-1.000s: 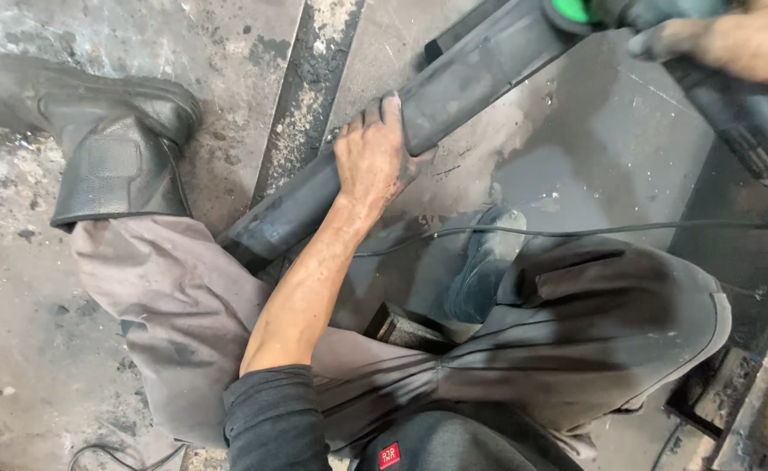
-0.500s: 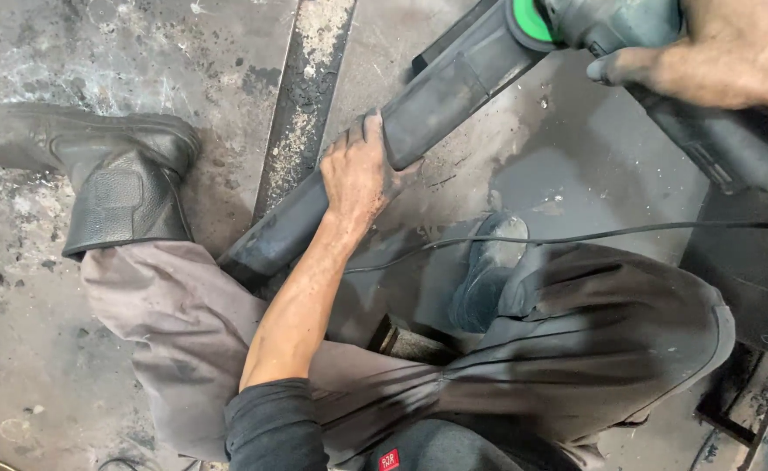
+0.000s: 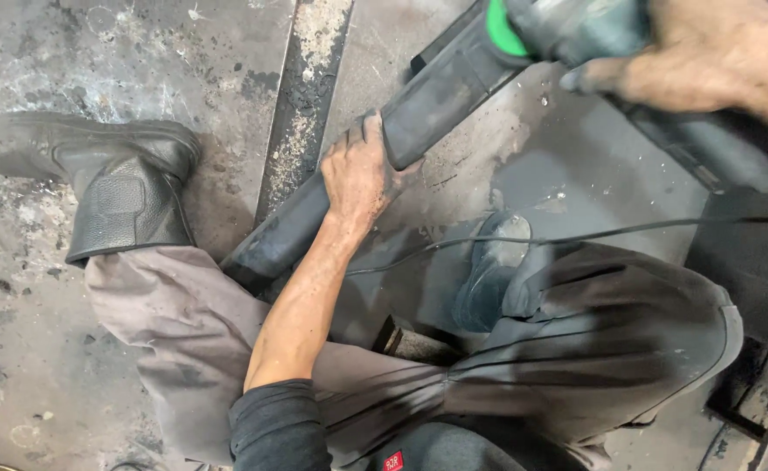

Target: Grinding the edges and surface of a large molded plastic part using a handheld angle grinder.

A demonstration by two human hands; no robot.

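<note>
Metal tube (image 3: 349,183), long and dark, lies slanted across the stained floor (image 3: 70,366), beside a black boot (image 3: 113,192). Left hand (image 3: 358,174) grips its middle. At upper right, right hand (image 3: 707,61) clasps a grinder (image 3: 576,26) with a green collar.

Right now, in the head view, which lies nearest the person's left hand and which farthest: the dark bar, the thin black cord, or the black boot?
From the left hand:
1. Dark bar: gripped by that hand, running diagonally.
2. Thin black cord: just below and right, over the knee.
3. Black boot: far left, on the floor.
</note>
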